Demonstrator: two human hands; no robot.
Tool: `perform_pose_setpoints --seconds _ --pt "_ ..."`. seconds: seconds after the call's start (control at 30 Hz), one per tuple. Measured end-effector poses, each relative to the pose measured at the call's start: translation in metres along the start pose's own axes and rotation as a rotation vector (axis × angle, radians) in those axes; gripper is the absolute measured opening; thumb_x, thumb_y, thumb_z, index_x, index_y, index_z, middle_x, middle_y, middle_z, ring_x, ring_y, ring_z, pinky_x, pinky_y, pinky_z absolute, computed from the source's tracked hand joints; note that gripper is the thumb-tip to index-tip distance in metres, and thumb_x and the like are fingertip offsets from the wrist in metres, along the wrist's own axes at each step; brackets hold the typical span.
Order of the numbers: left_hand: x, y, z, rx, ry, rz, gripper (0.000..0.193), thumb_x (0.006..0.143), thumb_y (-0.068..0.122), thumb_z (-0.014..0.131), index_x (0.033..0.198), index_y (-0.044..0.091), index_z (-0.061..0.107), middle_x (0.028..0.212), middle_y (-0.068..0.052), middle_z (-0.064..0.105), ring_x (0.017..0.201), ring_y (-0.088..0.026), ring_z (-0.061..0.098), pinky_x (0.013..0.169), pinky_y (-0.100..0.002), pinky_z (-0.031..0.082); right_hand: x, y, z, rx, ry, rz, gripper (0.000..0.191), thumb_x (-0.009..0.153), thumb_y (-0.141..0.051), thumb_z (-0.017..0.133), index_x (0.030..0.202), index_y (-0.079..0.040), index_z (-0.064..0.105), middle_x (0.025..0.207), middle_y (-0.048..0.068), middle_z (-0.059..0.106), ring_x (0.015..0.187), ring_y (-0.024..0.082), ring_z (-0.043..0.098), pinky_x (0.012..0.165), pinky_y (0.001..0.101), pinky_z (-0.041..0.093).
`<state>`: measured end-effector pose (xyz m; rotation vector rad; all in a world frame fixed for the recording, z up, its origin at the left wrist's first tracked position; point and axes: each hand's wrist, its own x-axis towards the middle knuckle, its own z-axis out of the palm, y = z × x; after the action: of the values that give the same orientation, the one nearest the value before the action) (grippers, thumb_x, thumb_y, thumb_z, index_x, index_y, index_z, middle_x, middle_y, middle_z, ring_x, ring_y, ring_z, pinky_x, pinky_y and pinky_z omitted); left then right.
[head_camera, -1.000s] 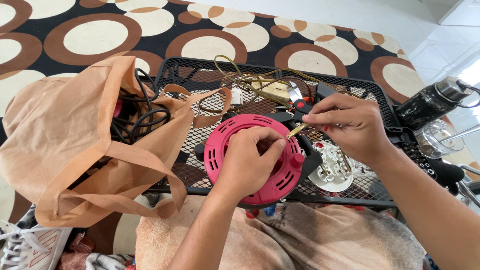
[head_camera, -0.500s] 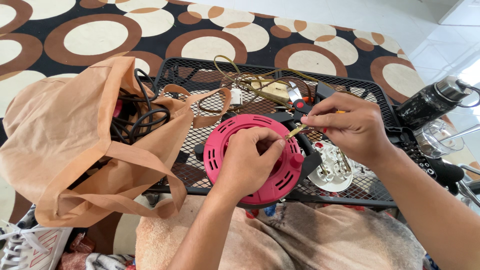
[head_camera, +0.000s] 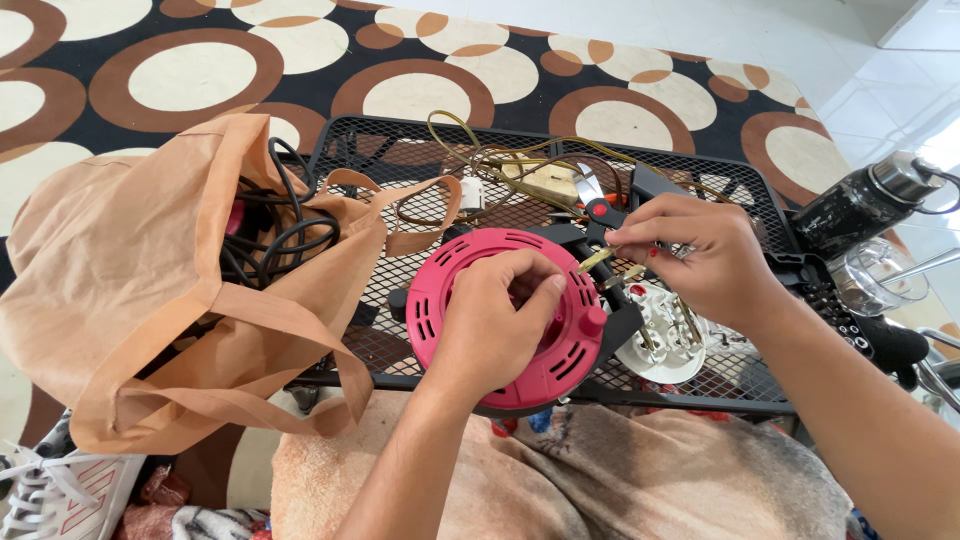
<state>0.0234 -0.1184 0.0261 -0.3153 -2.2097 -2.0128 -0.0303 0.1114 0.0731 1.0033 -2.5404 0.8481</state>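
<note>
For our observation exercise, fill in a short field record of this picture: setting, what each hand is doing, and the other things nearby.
Setting: black mesh table over a carpet with circle pattern
Left hand: resting on a pink cable reel, fingers pinched at its centre
Right hand: pinching a small brass piece beside the reel
Under right hand: white round socket plate
Left of reel: tan cloth bag holding black cables
Far side: tangled wires
Right edge: dark bottle

Under my left grip (head_camera: 490, 325) the pink cable reel (head_camera: 520, 320) is smooth, slightly glossy plastic. The table (head_camera: 400, 160) is matt black metal mesh. At nine o'clock the tan bag (head_camera: 130, 270) is soft, matt cloth. At three o'clock the white socket plate (head_camera: 665, 340) looks like hard plastic.
</note>
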Motion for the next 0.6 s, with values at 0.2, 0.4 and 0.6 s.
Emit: perform_pose_setpoints --seconds 0.2,0.4,0.6 --pt "0.003 -0.008 0.0 0.008 0.024 -0.047 0.011 0.091 0.012 0.071 0.092 0.001 0.074 0.077 -0.004 0.075 0.069 -0.01 0.068 0.066 -0.026 0.056 0.005 0.007 0.004 0.106 -0.084 0.025 0.025 0.082 0.005 0.075 0.102 -0.008 0.079 0.099 0.005 0.076 0.09 0.014 0.074 0.077 0.0266 0.058" --pt "0.003 -0.011 -0.005 -0.019 -0.036 -0.11 0.012 0.092 0.011 0.07 0.092 0.0 0.073 0.077 -0.001 0.073 0.069 -0.007 0.065 0.065 -0.025 0.054 0.015 0.009 0.011 0.227 -0.098 -0.003 0.024 0.084 0.005 0.073 0.104 -0.007 0.078 0.1 0.005 0.076 0.09 0.013 0.072 0.076 0.0254 0.056" --pt "-0.001 -0.011 -0.011 0.006 -0.029 -0.148 0.014 0.095 0.014 0.069 0.092 0.0 0.073 0.075 0.0 0.071 0.068 -0.005 0.064 0.063 -0.024 0.053 0.017 0.02 0.022 0.484 -0.065 0.203 0.018 0.094 0.002 0.069 0.109 -0.005 0.077 0.095 0.001 0.072 0.084 0.005 0.062 0.072 0.0216 0.05"
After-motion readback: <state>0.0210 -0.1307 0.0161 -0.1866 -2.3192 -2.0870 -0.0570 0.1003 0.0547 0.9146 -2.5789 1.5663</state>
